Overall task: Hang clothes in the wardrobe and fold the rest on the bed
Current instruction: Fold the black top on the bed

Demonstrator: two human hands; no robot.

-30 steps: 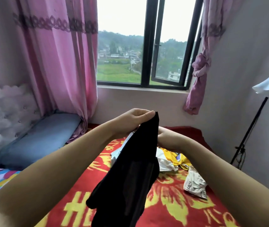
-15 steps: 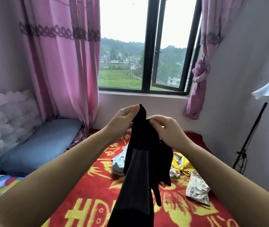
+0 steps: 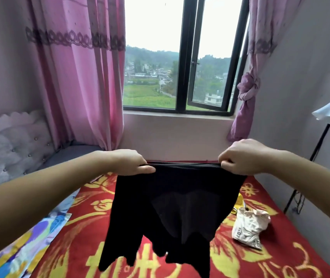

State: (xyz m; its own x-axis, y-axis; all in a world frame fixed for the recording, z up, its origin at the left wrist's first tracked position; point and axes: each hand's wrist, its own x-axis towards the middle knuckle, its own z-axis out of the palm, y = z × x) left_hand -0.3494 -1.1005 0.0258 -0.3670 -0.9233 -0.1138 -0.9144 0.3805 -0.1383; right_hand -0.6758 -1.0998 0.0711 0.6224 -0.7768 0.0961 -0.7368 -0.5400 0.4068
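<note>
**Black tights stretched out between both hands, above the bed**

- Left hand (image 3: 129,162) pinches the left end of the waistband, thumb on the near side, fingers curled behind the fabric.
- Right hand (image 3: 240,157) is fisted on the right end, knuckles up. Waistband runs taut and roughly level between the two.
- Black tights (image 3: 172,207) hang straight down from that band, legs dangling at 6 o'clock, centre frame, clear of the bedcover (sheer panel visible mid-garment; the exact garment type is a best read).
- Bed (image 3: 260,263) has a red cover with yellow floral print.
- Crumpled white printed garment (image 3: 248,227) lies on the cover at 4 o'clock of the tights, well apart from them.
- Yellow garment (image 3: 239,200) is just a sliver, mostly hidden behind the tights' right edge.
- Blue pillow (image 3: 73,155) at 9 o'clock by the padded headboard (image 3: 13,145).
- Pink curtains frame the window (image 3: 182,57) at 12 o'clock.
</note>
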